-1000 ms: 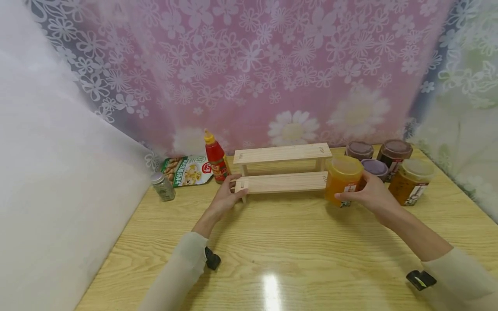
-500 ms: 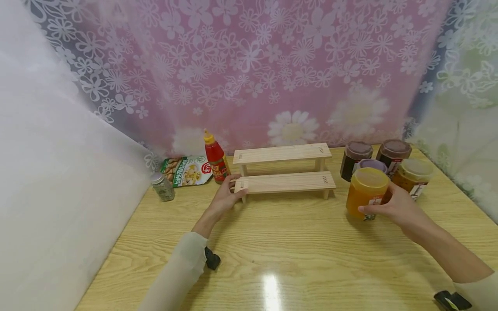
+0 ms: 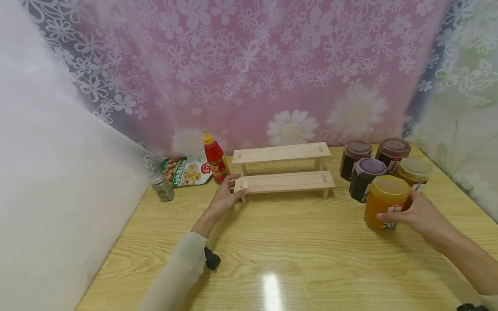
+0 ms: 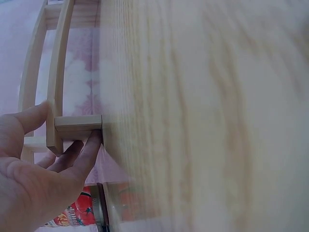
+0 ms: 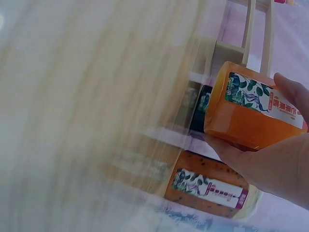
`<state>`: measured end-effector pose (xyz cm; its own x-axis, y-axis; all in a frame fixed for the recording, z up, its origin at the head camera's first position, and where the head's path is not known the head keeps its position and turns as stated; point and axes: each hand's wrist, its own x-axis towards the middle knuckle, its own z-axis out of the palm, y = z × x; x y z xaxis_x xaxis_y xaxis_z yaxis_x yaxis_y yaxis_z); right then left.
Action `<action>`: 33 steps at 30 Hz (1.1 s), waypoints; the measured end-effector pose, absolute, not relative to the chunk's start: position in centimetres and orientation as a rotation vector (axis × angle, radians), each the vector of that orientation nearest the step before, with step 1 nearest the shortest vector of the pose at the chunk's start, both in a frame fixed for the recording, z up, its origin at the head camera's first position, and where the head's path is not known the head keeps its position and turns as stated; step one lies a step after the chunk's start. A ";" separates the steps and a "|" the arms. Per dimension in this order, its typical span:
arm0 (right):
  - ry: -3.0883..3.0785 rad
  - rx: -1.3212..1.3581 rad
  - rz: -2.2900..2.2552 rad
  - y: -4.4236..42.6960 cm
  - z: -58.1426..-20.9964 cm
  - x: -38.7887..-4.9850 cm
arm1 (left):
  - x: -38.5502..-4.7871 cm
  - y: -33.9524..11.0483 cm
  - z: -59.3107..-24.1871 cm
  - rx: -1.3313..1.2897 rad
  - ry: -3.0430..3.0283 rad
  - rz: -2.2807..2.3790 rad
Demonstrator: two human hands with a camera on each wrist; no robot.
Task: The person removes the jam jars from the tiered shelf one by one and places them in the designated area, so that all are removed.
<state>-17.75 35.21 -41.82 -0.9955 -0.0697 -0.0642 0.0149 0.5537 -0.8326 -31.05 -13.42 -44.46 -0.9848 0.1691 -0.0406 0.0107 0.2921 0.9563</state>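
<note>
My left hand (image 3: 226, 195) pinches the left end of a two-tier wooden rack (image 3: 285, 182), thumb on the lower board and fingers by its leg, as the left wrist view also shows. On the right, my right hand (image 3: 426, 216) grips a jar of orange preserve (image 3: 383, 205) with a yellow lid, thumb on one side. The right wrist view shows its label, the jar (image 5: 253, 108) slightly tilted; whether its base touches the table I cannot tell. Just behind it are a purple-lidded dark jar (image 3: 363, 183) and a yellow-lidded jar (image 3: 415, 170), the latter partly hidden.
Two dark jars, one (image 3: 355, 160) nearer the rack and one (image 3: 393, 152) farther right, stand at the back. Left of the rack are a red sauce bottle (image 3: 217, 162), a food packet (image 3: 190, 171) and a small spice jar (image 3: 162, 188). A flowered curtain (image 3: 249, 77) hangs behind.
My right hand has carried the orange jar rightward and toward me, away from the rack's right end, uncovering the purple-lidded jar. My left hand has stayed on the rack.
</note>
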 end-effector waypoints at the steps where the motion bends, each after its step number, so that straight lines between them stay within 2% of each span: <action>1: 2.695 -0.042 -1.431 35.4 -41.9 -17.8 | -31.1 -13.4 -44.4 0.170 2.418 1.780; 27: 2.692 -0.003 -1.427 37.6 -42.4 -18.1 | -31.3 -13.5 -44.7 0.167 2.372 1.803; 33: 2.727 0.009 -1.338 37.8 -42.2 -17.9 | -30.6 -13.3 -43.5 0.162 2.352 1.803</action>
